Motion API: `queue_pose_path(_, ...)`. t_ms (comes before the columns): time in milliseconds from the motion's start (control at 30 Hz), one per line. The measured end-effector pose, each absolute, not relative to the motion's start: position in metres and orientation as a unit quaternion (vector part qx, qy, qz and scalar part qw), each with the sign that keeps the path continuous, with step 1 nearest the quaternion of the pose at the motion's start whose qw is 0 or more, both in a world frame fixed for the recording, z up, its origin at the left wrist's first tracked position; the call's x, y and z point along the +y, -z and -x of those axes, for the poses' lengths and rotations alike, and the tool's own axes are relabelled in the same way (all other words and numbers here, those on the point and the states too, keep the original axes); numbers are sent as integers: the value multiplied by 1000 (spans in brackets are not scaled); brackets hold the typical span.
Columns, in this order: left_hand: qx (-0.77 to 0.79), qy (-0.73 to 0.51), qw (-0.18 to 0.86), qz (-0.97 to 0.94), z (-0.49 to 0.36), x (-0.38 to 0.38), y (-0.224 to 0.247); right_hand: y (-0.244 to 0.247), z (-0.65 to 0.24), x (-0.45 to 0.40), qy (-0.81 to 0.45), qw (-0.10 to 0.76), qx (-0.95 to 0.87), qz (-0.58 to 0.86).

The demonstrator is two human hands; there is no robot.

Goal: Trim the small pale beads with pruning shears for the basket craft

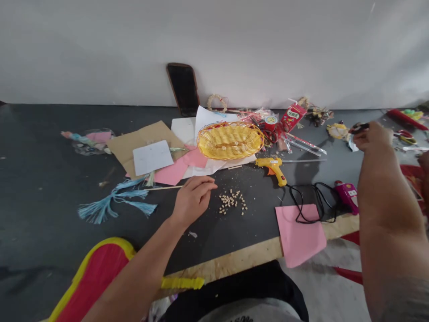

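Observation:
My left hand (194,199) is closed, fingertips pressed together, just left of a pile of small pale wooden bits (231,201). A thin stick (164,188) runs from the blue tassels (115,201) to behind this hand; whether the fingers hold anything is hidden. My right hand (372,135) reaches to the far right, its fingers round a small dark object (358,129), beside a pale yellow woven piece (338,131). Between the hands lies a yellow glue gun (273,167), and beyond the bits a yellow woven basket (230,141).
A phone (184,88) leans on the wall. Brown card (147,141) and pink sheets lie left of the basket; a red carton (292,117) stands right. A black cable (317,219) crosses pink paper (300,235) at the front edge. Another person's hand (424,160) shows at far right.

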State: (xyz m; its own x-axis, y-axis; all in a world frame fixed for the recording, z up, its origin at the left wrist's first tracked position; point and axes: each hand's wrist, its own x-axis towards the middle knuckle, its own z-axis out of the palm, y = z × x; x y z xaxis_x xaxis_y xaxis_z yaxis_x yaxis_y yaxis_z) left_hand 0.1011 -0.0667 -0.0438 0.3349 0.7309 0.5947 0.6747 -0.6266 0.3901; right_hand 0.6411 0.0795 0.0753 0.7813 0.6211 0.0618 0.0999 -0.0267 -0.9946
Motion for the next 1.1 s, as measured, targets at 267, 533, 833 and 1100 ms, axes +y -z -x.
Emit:
queue_pose_path(267,474,-384,152,-777,-112,-68,22,-90,-518,-19,-415,669,-363,498)
queue_pose_path(533,387,-342,586,-624,-160,-101,-8,-33,-372,-120,-632,476,-419,445)
queue_pose_path(833,436,-402,551,-587,-166,-137,6,-7,-355,-134,-689,414,-472,362)
queue_pose_path(1100,431,-291,327,-789,-150,-122,-36,-19,-371,-154,-733,427,-424,317)
